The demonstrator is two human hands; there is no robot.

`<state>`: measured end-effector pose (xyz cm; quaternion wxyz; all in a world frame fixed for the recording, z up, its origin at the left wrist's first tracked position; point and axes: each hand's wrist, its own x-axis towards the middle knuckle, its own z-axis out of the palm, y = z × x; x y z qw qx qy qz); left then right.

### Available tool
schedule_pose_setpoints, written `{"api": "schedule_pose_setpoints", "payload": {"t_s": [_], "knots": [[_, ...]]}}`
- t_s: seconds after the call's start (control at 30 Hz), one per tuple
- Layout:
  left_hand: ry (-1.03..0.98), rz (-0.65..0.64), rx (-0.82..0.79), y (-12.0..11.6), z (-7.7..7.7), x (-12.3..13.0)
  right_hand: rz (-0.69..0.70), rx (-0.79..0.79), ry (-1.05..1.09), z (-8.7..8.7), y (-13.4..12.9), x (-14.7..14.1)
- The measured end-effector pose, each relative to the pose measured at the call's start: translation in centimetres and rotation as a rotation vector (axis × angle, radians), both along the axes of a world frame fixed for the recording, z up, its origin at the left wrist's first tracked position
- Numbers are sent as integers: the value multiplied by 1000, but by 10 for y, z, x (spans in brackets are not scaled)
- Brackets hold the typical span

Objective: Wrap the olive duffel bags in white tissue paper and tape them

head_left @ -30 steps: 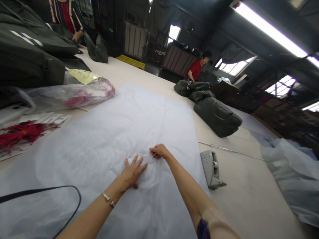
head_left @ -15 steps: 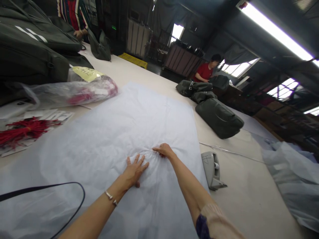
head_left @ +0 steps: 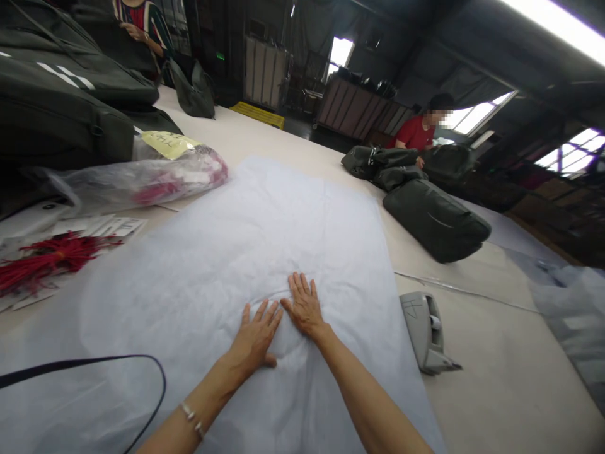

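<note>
A large whitish translucent plastic sheet or bag lies spread over the table, wrinkled around my hands. My left hand rests on it with fingers apart, palm down. Just to its right, my right hand is also flat on the plastic, fingers stretched out. Neither hand grips anything. A dark strap loops across the lower left of the plastic. To the right of the plastic sits a grey tape dispenser.
Dark green bags are piled at the left, near a clear bag with pink contents. Red cords lie over white tags. More dark bags stand at the right; another person works behind them. Crumpled plastic covers the right side.
My right hand has gone from pinching the plastic to lying flat with its fingers spread. My left hand stays on the plastic. The view has shifted slightly.
</note>
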<state>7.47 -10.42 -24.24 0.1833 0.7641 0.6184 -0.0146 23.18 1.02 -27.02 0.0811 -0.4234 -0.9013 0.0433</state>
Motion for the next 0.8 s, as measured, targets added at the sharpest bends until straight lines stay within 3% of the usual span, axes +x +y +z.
{"api": "schedule_pose_setpoints", "payload": {"t_s": [0.13,0.3,0.4,0.5,0.57,0.63,0.7,0.8], "knots": [[-13,-17,-12,37,12,0,-27,-20,-53,2,42,-2],[-34,-76,22,93,28,-3,-115,-57,-124,11,117,-8],[-29,-112,-4,101,36,-10,-215,-91,-145,20,156,-7],[-46,-134,-14,85,47,-19,-296,-89,-66,36,165,-3],[-53,-143,-16,65,53,-27,-282,-76,55,50,146,5],[-59,-146,-16,39,57,-34,-188,-66,191,65,105,21],[-75,-155,-13,9,56,-39,-92,-80,315,81,47,46],[-95,-199,-38,-38,51,-39,-110,-185,450,97,-60,89]]}}
